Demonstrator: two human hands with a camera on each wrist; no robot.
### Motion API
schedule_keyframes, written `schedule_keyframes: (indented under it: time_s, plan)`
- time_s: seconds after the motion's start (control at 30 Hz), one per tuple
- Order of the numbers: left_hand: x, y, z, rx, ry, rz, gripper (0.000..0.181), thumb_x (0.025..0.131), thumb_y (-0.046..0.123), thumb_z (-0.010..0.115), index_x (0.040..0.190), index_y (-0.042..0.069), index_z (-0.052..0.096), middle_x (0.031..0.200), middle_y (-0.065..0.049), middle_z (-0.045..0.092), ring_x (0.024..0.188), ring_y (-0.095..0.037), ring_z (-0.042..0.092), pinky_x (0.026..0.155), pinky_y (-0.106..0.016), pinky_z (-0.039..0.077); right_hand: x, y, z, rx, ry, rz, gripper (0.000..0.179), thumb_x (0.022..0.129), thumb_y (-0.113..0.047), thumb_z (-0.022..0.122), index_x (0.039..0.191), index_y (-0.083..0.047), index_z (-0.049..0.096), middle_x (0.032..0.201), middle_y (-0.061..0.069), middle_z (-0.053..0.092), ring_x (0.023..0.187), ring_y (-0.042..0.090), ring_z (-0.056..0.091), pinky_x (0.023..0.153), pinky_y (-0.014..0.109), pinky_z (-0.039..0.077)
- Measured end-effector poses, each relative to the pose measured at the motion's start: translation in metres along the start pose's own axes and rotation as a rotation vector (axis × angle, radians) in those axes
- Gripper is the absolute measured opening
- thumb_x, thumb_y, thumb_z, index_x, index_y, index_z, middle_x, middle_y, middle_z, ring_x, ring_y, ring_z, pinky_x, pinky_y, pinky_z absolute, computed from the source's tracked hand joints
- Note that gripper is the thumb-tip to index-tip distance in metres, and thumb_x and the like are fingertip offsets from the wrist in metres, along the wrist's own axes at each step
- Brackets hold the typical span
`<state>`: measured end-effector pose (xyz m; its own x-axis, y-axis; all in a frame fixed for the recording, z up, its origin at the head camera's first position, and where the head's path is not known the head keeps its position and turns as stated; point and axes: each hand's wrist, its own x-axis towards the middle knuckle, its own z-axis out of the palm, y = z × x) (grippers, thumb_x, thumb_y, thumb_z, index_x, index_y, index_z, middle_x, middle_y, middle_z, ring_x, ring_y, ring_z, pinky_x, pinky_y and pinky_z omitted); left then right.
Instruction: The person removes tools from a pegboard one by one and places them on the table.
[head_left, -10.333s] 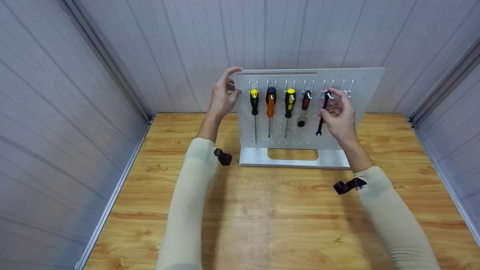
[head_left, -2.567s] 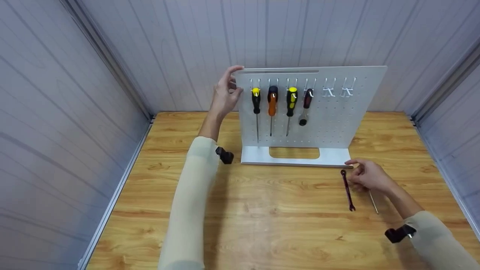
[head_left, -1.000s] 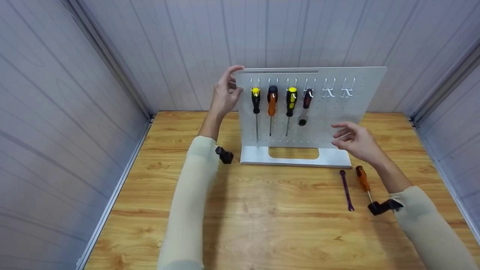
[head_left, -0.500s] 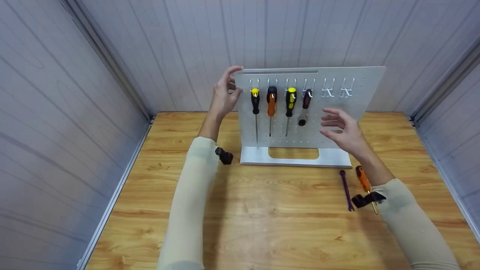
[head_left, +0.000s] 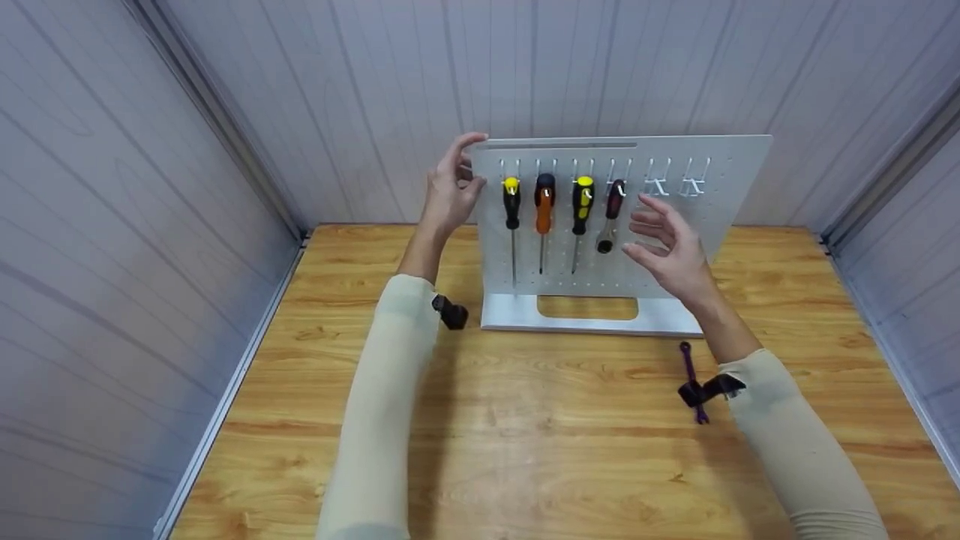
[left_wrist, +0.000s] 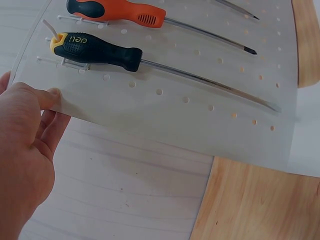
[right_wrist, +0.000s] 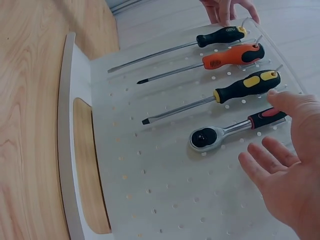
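Observation:
My left hand (head_left: 450, 187) pinches the left edge of the upright white pegboard (head_left: 675, 262), thumb in front and fingers behind. My right hand (head_left: 671, 244) is raised before the board with thumb and fingers spread, nothing between them. It is close to the ratchet wrench (right_wrist: 207, 137), which hangs with its head down. To the left of the ratchet hang a black-and-yellow screwdriver (head_left: 582, 202), an orange-and-black screwdriver (head_left: 544, 206) and a long black screwdriver with a yellow end (left_wrist: 100, 52).
Two bare hooks, the outer hook (head_left: 691, 186) among them, are on the board's right side. A purple combination wrench (head_left: 688, 362) lies on the wooden table (head_left: 525, 435), partly hidden by the right wrist camera. Panel walls (head_left: 337, 112) enclose the table.
The combination wrench has gone from its hook to the table. My right hand has risen from an orange screwdriver on the table, now hidden, towards the ratchet. My left hand has stayed put.

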<state>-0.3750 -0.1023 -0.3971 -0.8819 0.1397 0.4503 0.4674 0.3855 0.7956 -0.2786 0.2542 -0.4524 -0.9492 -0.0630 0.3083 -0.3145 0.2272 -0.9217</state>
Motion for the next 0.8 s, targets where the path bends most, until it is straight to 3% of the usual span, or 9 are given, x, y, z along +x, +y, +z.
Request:
schedule_keyframes:
  time_s: [0.17,0.47,0.8]
  plan:
    - [0.000,0.000,-0.001,-0.012,-0.006,-0.017,0.056,0.108,-0.007,0.065,0.159,0.016,0.056,0.124,-0.017,0.072,0.104,-0.024,0.073,0.100,-0.042,0.063,0.007,0.001,0.008,0.068,0.036,-0.005,0.079,0.101,0.008,0.076,0.171,-0.009,0.046,0.151,0.020,0.064,0.137,0.022,0.069,0.108,0.019,0.059]
    - [0.001,0.000,-0.002,-0.022,-0.005,-0.013,0.057,0.108,-0.007,0.065,0.159,0.016,0.056,0.122,-0.018,0.073,0.104,-0.026,0.074,0.099,-0.043,0.064,0.017,0.001,0.018,0.096,0.055,-0.032,0.076,0.101,0.007,0.076,0.170,-0.010,0.048,0.143,0.015,0.067,0.129,0.017,0.071,0.104,0.018,0.060]
    - [0.000,0.001,-0.002,-0.011,-0.003,-0.007,0.057,0.108,-0.007,0.065,0.159,0.016,0.056,0.122,-0.017,0.072,0.104,-0.026,0.075,0.099,-0.042,0.064,0.026,0.000,0.026,0.080,0.044,-0.028,0.079,0.103,0.004,0.075,0.174,-0.013,0.042,0.140,0.013,0.066,0.126,0.013,0.067,0.112,0.024,0.056]
